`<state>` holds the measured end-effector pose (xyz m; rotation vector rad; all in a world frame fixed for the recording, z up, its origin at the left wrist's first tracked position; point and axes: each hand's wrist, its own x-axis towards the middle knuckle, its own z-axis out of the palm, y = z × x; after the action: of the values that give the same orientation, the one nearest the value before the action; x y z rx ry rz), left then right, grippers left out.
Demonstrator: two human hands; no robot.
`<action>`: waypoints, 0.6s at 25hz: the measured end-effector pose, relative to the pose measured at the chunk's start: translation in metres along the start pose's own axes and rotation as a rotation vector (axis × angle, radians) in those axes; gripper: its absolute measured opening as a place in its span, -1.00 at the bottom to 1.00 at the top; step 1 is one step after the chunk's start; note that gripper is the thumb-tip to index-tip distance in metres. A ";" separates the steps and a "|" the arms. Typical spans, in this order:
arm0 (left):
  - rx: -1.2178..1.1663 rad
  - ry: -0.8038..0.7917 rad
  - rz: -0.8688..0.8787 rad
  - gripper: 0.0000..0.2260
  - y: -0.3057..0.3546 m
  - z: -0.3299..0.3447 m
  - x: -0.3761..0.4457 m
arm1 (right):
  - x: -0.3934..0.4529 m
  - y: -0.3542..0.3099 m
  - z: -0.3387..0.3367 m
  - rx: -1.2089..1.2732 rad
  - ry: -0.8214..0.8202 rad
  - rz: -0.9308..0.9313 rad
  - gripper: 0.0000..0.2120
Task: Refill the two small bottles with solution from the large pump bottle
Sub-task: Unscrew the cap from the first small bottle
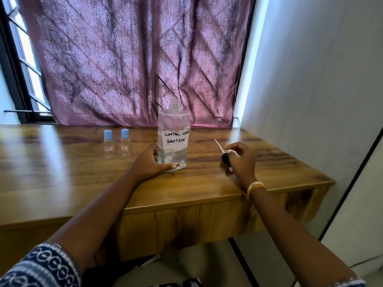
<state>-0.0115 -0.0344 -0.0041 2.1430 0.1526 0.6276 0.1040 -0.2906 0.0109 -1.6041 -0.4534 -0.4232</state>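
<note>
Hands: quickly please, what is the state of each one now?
Left hand: grips the base of the large bottle.
Right hand: over the pump head lying on the table; grip cannot be told.

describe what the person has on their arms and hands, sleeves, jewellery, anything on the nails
The left arm is bare from the elbow down, with a dark navy sleeve printed in white ring patterns above it. The left hand shows a painted thumbnail, reddish and chipped. The right wrist carries a stack of thin bangles, white and gold. At the bottom right edge a bit of patterned sleeve shows. No rings are visible.
</note>
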 end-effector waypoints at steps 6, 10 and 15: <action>-0.013 -0.021 -0.059 -0.37 -0.012 -0.028 -0.011 | -0.041 -0.025 0.074 0.026 -0.541 -0.019 -0.23; 0.089 0.084 -0.087 -0.74 -0.029 -0.059 -0.021 | -0.040 -0.023 0.108 -0.099 -0.491 -0.115 -0.11; 0.185 0.296 -0.179 -0.95 -0.040 -0.083 -0.024 | -0.015 -0.022 0.132 -0.134 -0.471 -0.074 -0.12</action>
<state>-0.0677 0.0419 -0.0036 2.1695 0.5773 0.8488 0.0802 -0.1583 0.0111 -1.8232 -0.8569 -0.1269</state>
